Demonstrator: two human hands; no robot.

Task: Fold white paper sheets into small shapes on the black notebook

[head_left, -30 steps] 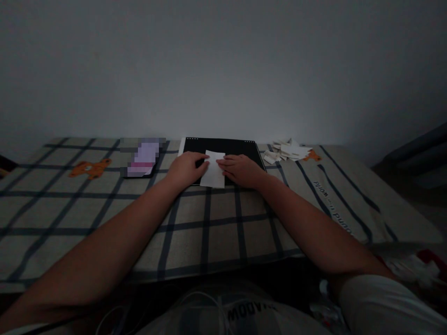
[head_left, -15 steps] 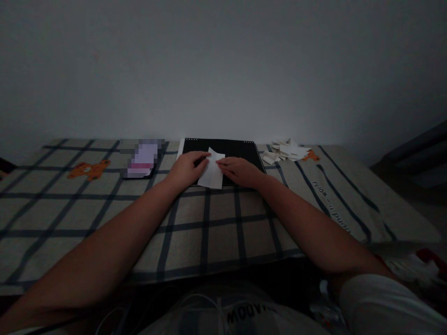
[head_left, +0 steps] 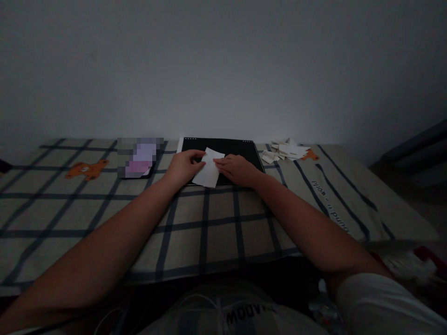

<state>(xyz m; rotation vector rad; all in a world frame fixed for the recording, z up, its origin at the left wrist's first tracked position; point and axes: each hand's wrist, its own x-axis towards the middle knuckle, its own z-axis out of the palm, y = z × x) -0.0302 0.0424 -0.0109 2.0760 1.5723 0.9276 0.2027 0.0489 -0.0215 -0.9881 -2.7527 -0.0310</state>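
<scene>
Between the two grips, a paper (head_left: 208, 173) is pinched by left hand (head_left: 181, 168) and right hand (head_left: 236, 169) over a black mat (head_left: 240, 148); right of them, a pile of finished pieces (head_left: 287, 150) is seen, this one unfinished.

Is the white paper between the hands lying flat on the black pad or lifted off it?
Mostly flat: the white paper rests tilted on the black pad, left hand and right hand pressing its edges. Folded or single, cannot tell.

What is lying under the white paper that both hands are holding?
Under the white paper lies a black board on the checked cloth. The board's part beneath the paper and hands is covered.
</scene>
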